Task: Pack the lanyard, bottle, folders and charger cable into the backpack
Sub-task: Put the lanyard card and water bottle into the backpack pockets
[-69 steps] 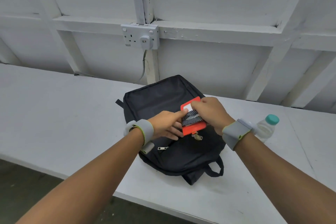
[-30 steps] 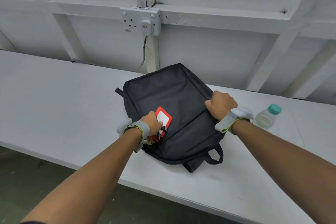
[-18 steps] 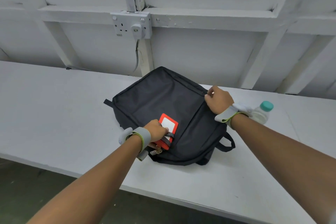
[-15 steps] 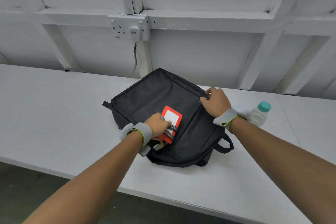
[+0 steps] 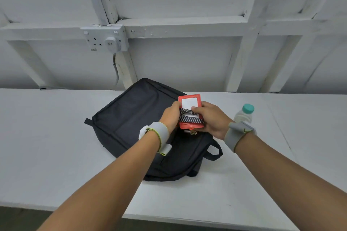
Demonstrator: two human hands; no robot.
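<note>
A black backpack (image 5: 135, 118) lies flat on the white table (image 5: 47, 146). Above its right half I hold the lanyard (image 5: 189, 103), an orange badge holder with a striped strap wound around it. My left hand (image 5: 170, 116) grips its left edge and my right hand (image 5: 212, 120) grips its right side, thumb on the strap. A clear bottle with a teal cap (image 5: 244, 113) stands on the table just right of my right wrist. No folders or charger cable show on the table.
A wall socket with a plug (image 5: 106, 40) sits on the white framed wall behind the table, and a grey cable (image 5: 116, 73) runs down from it. The table's front edge (image 5: 169, 219) is close to me.
My right hand left the backpack's right edge and joined my left hand on the lanyard, which rose from the bag's front and moved right.
</note>
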